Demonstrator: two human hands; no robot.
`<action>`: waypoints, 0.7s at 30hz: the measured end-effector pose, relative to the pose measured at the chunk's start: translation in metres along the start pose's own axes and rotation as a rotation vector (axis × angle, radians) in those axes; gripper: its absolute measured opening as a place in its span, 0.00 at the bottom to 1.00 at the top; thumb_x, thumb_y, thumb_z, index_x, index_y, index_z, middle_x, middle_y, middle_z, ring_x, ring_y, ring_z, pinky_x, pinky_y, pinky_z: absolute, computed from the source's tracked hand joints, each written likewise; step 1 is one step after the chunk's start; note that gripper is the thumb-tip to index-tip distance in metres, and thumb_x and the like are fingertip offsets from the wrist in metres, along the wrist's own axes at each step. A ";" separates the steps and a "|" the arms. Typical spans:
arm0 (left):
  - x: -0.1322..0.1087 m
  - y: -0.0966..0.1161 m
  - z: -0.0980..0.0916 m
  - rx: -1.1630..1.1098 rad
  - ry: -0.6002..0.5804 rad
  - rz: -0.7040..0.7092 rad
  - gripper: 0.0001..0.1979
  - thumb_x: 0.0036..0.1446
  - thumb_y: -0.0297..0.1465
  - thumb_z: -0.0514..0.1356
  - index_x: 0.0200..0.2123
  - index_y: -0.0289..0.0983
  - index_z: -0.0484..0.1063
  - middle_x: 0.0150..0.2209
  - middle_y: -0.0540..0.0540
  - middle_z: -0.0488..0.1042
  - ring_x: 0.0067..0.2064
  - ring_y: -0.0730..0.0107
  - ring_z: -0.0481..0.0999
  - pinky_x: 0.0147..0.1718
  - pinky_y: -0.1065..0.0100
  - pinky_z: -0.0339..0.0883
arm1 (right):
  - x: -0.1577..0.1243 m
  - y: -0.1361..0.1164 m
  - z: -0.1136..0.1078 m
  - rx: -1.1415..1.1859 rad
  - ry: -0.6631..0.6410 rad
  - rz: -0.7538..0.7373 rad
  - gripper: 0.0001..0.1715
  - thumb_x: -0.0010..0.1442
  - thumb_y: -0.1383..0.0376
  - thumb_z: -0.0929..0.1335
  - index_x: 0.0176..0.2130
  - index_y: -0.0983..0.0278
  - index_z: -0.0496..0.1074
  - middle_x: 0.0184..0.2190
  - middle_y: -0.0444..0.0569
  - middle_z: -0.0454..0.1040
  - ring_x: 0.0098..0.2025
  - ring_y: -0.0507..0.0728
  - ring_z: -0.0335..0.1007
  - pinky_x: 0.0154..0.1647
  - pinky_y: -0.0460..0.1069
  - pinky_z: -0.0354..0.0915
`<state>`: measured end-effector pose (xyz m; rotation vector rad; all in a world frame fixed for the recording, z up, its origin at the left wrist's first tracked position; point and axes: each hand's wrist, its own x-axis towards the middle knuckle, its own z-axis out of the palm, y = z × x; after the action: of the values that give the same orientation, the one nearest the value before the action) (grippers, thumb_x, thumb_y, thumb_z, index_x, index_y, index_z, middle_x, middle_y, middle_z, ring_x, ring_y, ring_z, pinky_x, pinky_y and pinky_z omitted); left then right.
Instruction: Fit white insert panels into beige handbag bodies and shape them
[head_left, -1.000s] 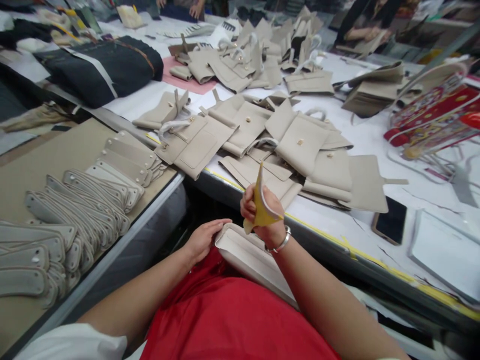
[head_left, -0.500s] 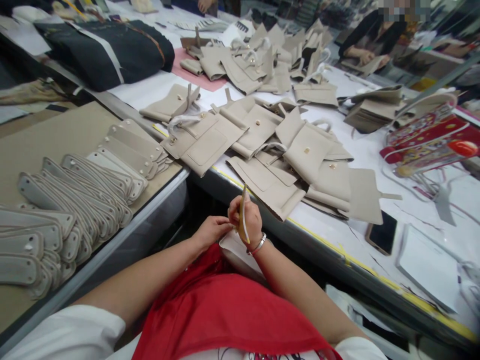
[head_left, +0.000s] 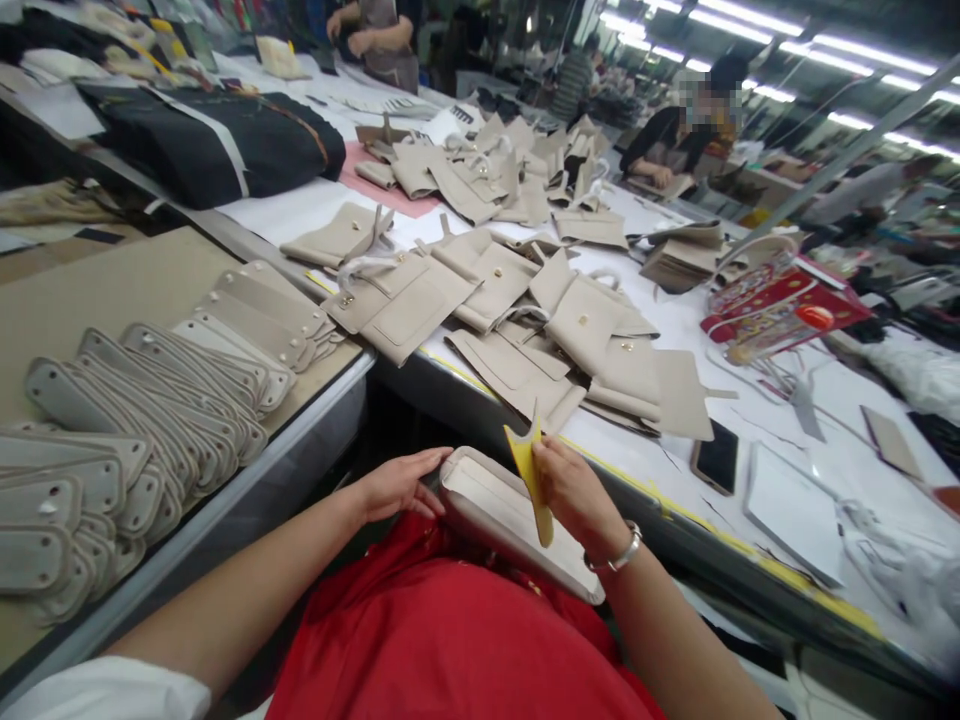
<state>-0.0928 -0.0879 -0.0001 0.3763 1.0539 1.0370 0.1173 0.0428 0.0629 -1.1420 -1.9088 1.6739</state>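
A beige leather bag lies tilted on my lap against the red apron, its long narrow side facing up. At its left end is my left hand, fingers stretched and apart, the fingertips at the bag's corner. My right hand is closed around a flat yellow tool with a notched, pointed upper end, held just above the bag's right half. What the tool is exactly I cannot make out. Part of the bag's right side passes behind the right wrist, which wears a silver bracelet.
Several beige bag pieces with handles are heaped on the white table. Stacked beige straps lie on the board at left. A phone, a white pad and a red patterned bag are at right. Co-workers stand beyond.
My hands have moved apart, uncovering more of the beige bag. The right hand went right, with the yellow tool turned to show its flat side; the left fingers have stretched out. The view has tilted up.
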 end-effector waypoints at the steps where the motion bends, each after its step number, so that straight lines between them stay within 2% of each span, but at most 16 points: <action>1: 0.000 -0.002 0.004 -0.029 -0.046 -0.008 0.28 0.54 0.45 0.56 0.58 0.47 0.58 0.52 0.39 0.67 0.29 0.66 0.77 0.27 0.66 0.69 | -0.013 0.000 -0.001 0.058 -0.017 0.029 0.20 0.57 0.52 0.63 0.41 0.65 0.67 0.33 0.48 0.72 0.32 0.53 0.67 0.33 0.47 0.63; 4: 0.007 -0.005 0.018 -0.039 -0.093 -0.031 0.32 0.55 0.51 0.49 0.61 0.51 0.49 0.45 0.40 0.72 0.29 0.64 0.77 0.28 0.61 0.71 | -0.044 0.000 0.005 0.270 -0.121 0.154 0.23 0.53 0.56 0.68 0.46 0.65 0.65 0.41 0.51 0.72 0.38 0.55 0.68 0.39 0.49 0.64; 8: 0.019 -0.009 0.029 -0.071 -0.068 0.004 0.32 0.53 0.54 0.49 0.60 0.53 0.51 0.52 0.42 0.67 0.40 0.57 0.75 0.31 0.58 0.71 | -0.064 0.007 0.017 0.233 -0.190 0.306 0.23 0.53 0.53 0.68 0.42 0.67 0.69 0.35 0.51 0.75 0.32 0.56 0.71 0.34 0.50 0.65; 11: 0.022 -0.012 0.034 -0.117 -0.067 0.036 0.32 0.52 0.54 0.49 0.58 0.49 0.54 0.53 0.42 0.66 0.43 0.55 0.73 0.32 0.58 0.71 | -0.070 0.014 0.025 0.208 -0.190 0.310 0.22 0.52 0.52 0.69 0.38 0.68 0.71 0.32 0.50 0.76 0.31 0.56 0.71 0.32 0.48 0.65; 15: 0.026 -0.018 0.040 -0.125 -0.014 0.089 0.33 0.52 0.56 0.47 0.56 0.44 0.57 0.48 0.41 0.69 0.38 0.59 0.74 0.27 0.64 0.70 | -0.075 0.019 0.034 0.376 -0.192 0.322 0.23 0.51 0.53 0.69 0.40 0.66 0.70 0.33 0.49 0.76 0.33 0.56 0.72 0.34 0.49 0.66; 18: 0.031 -0.024 0.042 -0.169 0.006 0.150 0.32 0.54 0.55 0.45 0.54 0.42 0.60 0.46 0.43 0.71 0.40 0.61 0.73 0.31 0.66 0.69 | -0.078 0.023 0.042 0.470 -0.211 0.346 0.22 0.50 0.53 0.70 0.38 0.66 0.69 0.31 0.48 0.75 0.31 0.55 0.71 0.33 0.48 0.65; 21: 0.040 -0.029 0.042 -0.228 0.003 0.203 0.32 0.55 0.55 0.44 0.52 0.40 0.62 0.45 0.43 0.71 0.43 0.62 0.72 0.36 0.66 0.68 | -0.077 0.032 0.052 0.515 -0.242 0.372 0.23 0.49 0.51 0.70 0.37 0.66 0.69 0.25 0.45 0.73 0.25 0.51 0.68 0.28 0.46 0.63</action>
<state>-0.0378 -0.0607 -0.0209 0.2998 0.9013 1.3251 0.1378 -0.0500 0.0387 -1.1608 -1.2975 2.4164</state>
